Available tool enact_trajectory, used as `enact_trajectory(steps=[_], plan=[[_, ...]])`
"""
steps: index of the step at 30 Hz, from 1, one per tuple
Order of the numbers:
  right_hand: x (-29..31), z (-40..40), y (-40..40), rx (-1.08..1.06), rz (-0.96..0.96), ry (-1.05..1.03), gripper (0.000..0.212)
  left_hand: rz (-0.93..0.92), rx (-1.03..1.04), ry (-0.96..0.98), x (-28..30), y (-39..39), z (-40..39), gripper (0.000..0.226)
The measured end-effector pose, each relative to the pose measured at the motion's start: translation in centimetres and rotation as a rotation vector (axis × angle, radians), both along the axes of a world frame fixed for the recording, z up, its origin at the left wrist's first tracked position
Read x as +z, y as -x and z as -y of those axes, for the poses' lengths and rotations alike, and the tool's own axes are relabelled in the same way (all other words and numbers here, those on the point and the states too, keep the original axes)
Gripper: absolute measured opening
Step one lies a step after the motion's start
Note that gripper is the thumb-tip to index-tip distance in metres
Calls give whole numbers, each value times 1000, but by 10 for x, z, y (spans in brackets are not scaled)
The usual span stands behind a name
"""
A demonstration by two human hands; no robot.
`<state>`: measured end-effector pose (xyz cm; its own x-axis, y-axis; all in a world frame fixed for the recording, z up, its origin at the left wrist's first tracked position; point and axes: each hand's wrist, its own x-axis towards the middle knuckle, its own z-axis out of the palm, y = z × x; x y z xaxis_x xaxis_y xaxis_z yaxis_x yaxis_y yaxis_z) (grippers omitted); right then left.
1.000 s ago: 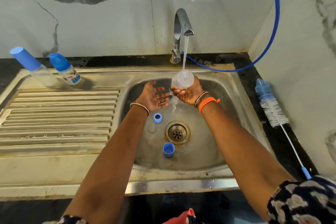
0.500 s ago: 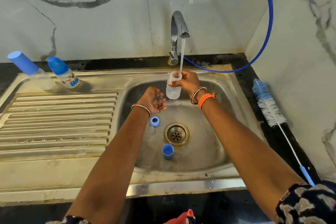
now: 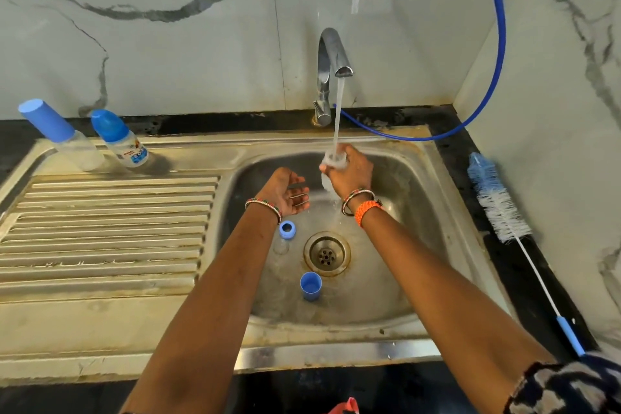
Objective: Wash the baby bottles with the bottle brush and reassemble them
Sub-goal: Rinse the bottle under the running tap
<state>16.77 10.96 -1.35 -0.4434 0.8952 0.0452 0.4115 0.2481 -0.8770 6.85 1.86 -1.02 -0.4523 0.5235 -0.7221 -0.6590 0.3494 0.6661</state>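
Right hand (image 3: 351,175), centre of frame, has its fingers wrapped round a small clear plastic baby bottle body (image 3: 331,166), mouth up, directly under the stream from the curved chrome tap (image 3: 331,70); water enters the neck & spills down over the wrist into the stainless steel sink basin (image 3: 420,212). Left hand (image 3: 287,193) hangs just left of it, palm up, fingers loosely curled, holding nothing. Step in hand looks like rinsing/filling the bottle. To do it well, probably: keep the mouth centred under the stream w/o tilting, let it fill, then swirl & tip out toward the round metal drain (image 3: 326,254); firm grip, since wet plastic is likely slippery. The long white-bristled bottle brush w/ blue handle (image 3: 504,212) lies on the dark counter at right of frame, well apart from both hands, so the free left hand could steady the bottle while the right fetches it. Still loose in the basin: blue screw ring (image 3: 287,229) left of the drain, blue cap (image 3: 311,285) below it; something clear beside the ring, maybe the teat, too faint to tell. Two capped bottles w/ blue tops (image 3: 119,138) stand at upper left on the drainboard.
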Motion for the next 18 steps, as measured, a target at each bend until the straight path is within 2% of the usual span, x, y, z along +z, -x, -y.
enact_trajectory(steps=[2, 3, 4, 7, 8, 11, 13, 16, 17, 18], plan=[[13, -1, 8, 32, -61, -95, 35, 1, 3, -2, 0, 1, 0, 24], [16, -3, 11, 63, -46, -61, 34, -8, 1, 1, 0, 1, 1, 24], [15, -5, 13, 83, -41, 43, 31, -31, -12, 2, -1, 1, 1, 23], [13, -5, 11, 105, -152, 528, 22, -97, -158, -50, -3, 0, 2, 30], [12, -3, 10, 105, -176, 576, 23, -90, -236, -76, -3, -2, 1, 38], [16, -1, 10, 51, -186, 520, 26, -23, -374, -196, 4, -13, -2, 54], [24, -4, 10, 46, -214, 622, 24, 54, -343, -292, 5, -15, -2, 59], [35, -14, 7, 263, -436, 955, 13, 198, -289, -395, 7, -11, 1, 56], [38, -16, 7, 310, -466, 934, 7, 225, -265, -401, 8, -12, 1, 55], [37, -18, 11, 290, -442, 827, 6, 242, -200, -393, 8, -14, -1, 55]])
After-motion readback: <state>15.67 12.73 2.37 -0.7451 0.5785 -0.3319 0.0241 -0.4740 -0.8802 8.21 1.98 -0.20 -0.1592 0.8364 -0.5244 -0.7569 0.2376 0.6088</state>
